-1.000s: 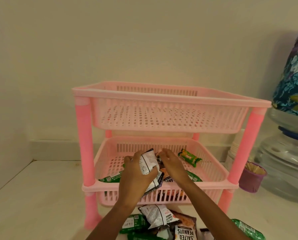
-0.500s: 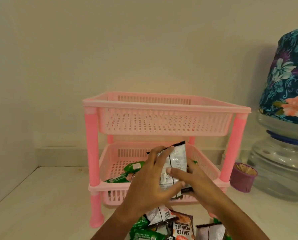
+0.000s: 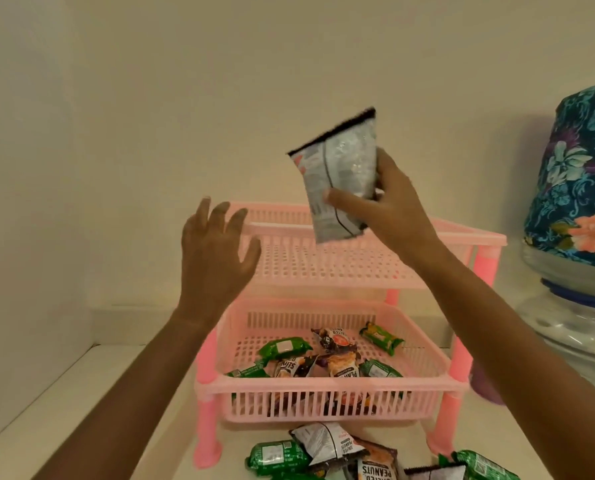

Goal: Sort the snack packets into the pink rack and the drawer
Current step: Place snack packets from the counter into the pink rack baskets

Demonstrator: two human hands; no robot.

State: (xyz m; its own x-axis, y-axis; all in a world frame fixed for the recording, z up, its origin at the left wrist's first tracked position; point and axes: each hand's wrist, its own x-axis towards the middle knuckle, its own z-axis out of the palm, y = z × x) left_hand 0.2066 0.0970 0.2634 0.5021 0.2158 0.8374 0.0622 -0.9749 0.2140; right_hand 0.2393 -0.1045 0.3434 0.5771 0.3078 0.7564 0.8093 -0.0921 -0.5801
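The right hand point(image 3: 391, 206) is raised above the top tier of the pink rack point(image 3: 344, 265), thumb in front and fingers behind a silver foil packet point(image 3: 337, 178), pinching it near its lower half; the packet is crinkled and glossy, tilted with its dark crimped seal up and leaning toward the wall. The left hand point(image 3: 216, 251) is empty, fingers spread wide and slightly curled, hovering level with the front left corner of the top tier and well apart from the packet. Directly below and beyond both hands, the top tier is a shallow rectangular tray of perforated plastic with a slotted rim, its whole floor bare, so there is open room under the held packet. Beneath the forearms, the lower tier point(image 3: 327, 389) is deeper, with a slatted front wall, and holds a loose heap of green wrapped bars point(image 3: 284, 348) and dark peanut packets point(image 3: 337, 341), crowded toward the front edge and sparser at the back. Round pink posts stand at the corners, one just under the left wrist. Nearer than the rack, between the two arms, more packets point(image 3: 327, 445) lie scattered on the pale smooth counter point(image 3: 64, 393). Left of the left hand the counter is open up to the side wall. Right of the right arm stands a clear water jug point(image 3: 573, 313) under a floral cloth cover point(image 3: 580, 174), close to the rack's right posts.
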